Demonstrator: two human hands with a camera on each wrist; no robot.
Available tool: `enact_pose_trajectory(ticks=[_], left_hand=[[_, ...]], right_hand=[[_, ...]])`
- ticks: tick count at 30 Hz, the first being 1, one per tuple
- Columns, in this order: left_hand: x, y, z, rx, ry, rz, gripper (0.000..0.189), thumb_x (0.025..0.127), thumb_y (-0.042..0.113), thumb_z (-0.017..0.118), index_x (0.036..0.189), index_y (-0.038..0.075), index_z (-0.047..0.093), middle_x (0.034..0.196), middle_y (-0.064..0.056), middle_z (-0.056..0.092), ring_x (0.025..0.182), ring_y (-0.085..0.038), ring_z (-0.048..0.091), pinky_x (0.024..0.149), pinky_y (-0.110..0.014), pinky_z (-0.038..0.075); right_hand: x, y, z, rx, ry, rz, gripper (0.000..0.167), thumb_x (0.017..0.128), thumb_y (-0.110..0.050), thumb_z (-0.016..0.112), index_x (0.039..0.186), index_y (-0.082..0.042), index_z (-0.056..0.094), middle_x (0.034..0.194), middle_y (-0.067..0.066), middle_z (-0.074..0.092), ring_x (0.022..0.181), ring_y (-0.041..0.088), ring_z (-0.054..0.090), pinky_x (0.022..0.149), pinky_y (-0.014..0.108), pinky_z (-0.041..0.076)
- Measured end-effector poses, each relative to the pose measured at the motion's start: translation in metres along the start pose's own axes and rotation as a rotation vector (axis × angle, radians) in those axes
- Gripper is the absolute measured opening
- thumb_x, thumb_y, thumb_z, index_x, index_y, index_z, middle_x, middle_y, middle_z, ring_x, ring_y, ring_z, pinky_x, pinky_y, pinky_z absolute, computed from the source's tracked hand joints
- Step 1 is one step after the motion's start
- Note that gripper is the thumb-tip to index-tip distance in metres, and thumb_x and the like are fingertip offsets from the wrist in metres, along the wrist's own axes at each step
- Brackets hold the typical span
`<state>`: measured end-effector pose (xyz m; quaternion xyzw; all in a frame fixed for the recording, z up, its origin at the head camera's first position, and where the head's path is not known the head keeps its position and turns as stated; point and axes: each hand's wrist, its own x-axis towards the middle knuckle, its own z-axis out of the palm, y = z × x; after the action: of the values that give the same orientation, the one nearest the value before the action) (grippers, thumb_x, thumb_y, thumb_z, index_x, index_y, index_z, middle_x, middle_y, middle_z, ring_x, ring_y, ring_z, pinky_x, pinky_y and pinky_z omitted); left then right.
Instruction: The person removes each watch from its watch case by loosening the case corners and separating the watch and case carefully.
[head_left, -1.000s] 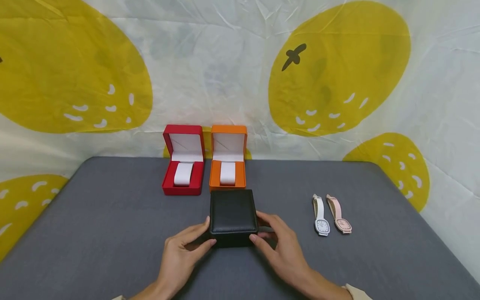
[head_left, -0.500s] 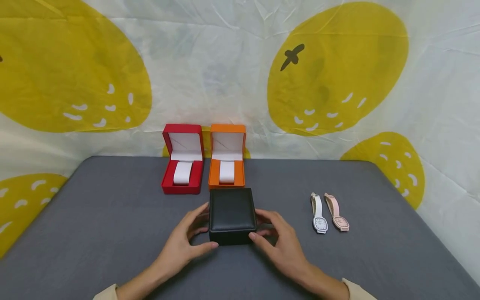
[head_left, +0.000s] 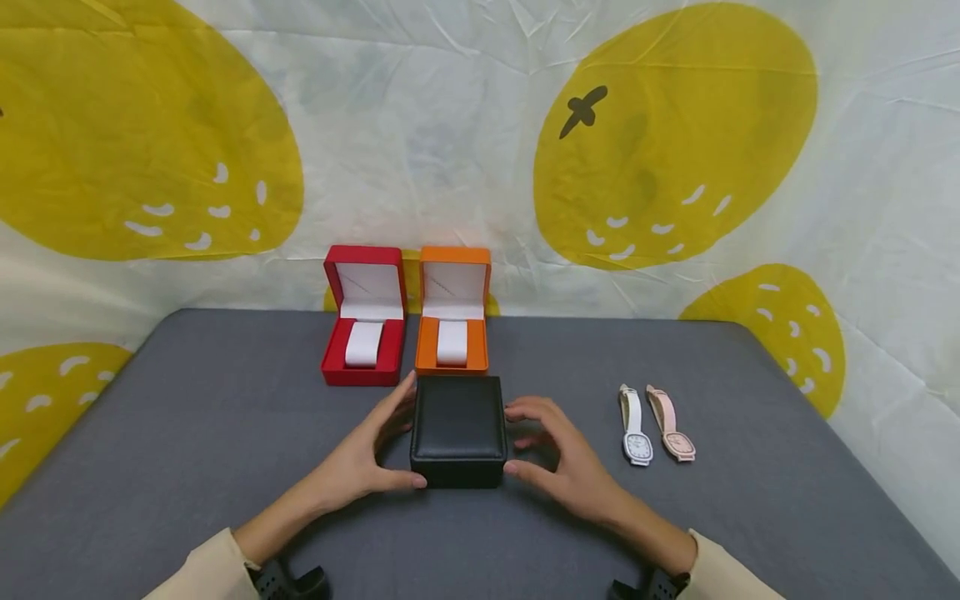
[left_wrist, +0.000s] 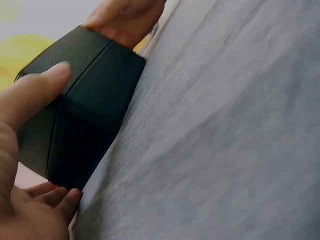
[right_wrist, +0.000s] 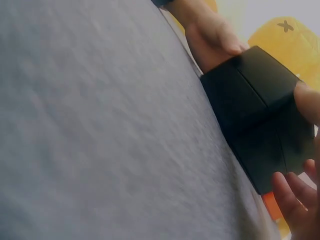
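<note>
A closed black box [head_left: 459,417] with a padded, leather-like lid sits on the grey table in front of me. My left hand [head_left: 367,462] spans its left side, thumb at the front corner and index finger by the back corner. In the left wrist view the left thumb [left_wrist: 45,87] lies across the box's edge. Beside the right side is my right hand [head_left: 566,462], its thumb close to the front corner and its loosely bent fingers slightly apart from the box. From the head view I cannot tell whether that thumb touches.
Behind stand an open red watch box [head_left: 390,354] and an open orange watch box [head_left: 427,346], each holding a white cushion. A white watch [head_left: 636,425] and a pink watch [head_left: 671,425] lie at the right. A fruit-patterned cloth [head_left: 420,125] hangs behind the table [head_left: 225,417].
The black box has shifted and turned slightly to the left. My left fingers have moved toward its back corner, and my right fingers have come away from its side.
</note>
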<state>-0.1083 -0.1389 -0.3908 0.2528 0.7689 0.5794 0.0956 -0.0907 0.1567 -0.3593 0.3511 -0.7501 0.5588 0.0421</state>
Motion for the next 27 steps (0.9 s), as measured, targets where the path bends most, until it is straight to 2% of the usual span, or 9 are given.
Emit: enact_pose_trajectory(ticks=[5, 8, 15, 23, 27], left_hand=[[0.005, -0.004, -0.005, 0.036, -0.062, -0.011, 0.117, 0.069, 0.021, 0.086, 0.155, 0.029, 0.008, 0.155, 0.006, 0.015, 0.136, -0.022, 0.023, 0.109, -0.049, 0.028], [0.006, -0.004, -0.005, 0.042, -0.068, -0.010, 0.117, 0.068, 0.021, 0.087, 0.154, 0.030, 0.008, 0.155, 0.006, 0.016, 0.135, -0.021, 0.024, 0.110, -0.048, 0.027], [0.006, -0.002, -0.002, 0.076, -0.060, -0.001, 0.117, 0.066, 0.024, 0.089, 0.154, 0.030, 0.011, 0.152, 0.004, 0.022, 0.133, -0.020, 0.027, 0.108, -0.042, 0.031], [0.001, 0.003, -0.002, 0.098, -0.072, -0.072, 0.119, 0.065, 0.027, 0.089, 0.154, 0.032, 0.011, 0.152, 0.006, 0.022, 0.134, -0.019, 0.029, 0.109, -0.044, 0.030], [-0.001, 0.004, -0.003, 0.083, -0.090, -0.084, 0.118, 0.066, 0.026, 0.089, 0.154, 0.032, 0.009, 0.152, 0.005, 0.022, 0.135, -0.020, 0.028, 0.111, -0.048, 0.025]], right_hand=[[0.008, 0.003, -0.004, 0.006, -0.033, 0.000, 0.070, 0.071, 0.010, 0.077, 0.131, 0.010, 0.042, 0.136, 0.027, 0.037, 0.124, 0.034, 0.039, 0.088, 0.051, 0.048], [0.012, 0.003, -0.005, -0.012, -0.065, -0.010, 0.077, 0.069, 0.008, 0.081, 0.134, 0.009, 0.040, 0.140, 0.025, 0.034, 0.128, 0.034, 0.036, 0.093, 0.052, 0.045], [0.011, 0.006, -0.006, -0.068, -0.097, -0.111, 0.079, 0.065, 0.002, 0.086, 0.131, 0.011, 0.043, 0.136, 0.032, 0.031, 0.124, 0.037, 0.037, 0.095, 0.053, 0.042], [0.005, 0.039, -0.008, -0.085, -0.121, -0.133, 0.089, 0.070, -0.029, 0.086, 0.140, 0.000, 0.040, 0.147, 0.017, 0.024, 0.131, 0.034, 0.031, 0.103, 0.040, 0.039], [0.004, 0.045, -0.007, -0.053, -0.137, -0.115, 0.093, 0.069, -0.030, 0.087, 0.143, -0.004, 0.037, 0.150, 0.012, 0.022, 0.133, 0.032, 0.031, 0.105, 0.042, 0.036]])
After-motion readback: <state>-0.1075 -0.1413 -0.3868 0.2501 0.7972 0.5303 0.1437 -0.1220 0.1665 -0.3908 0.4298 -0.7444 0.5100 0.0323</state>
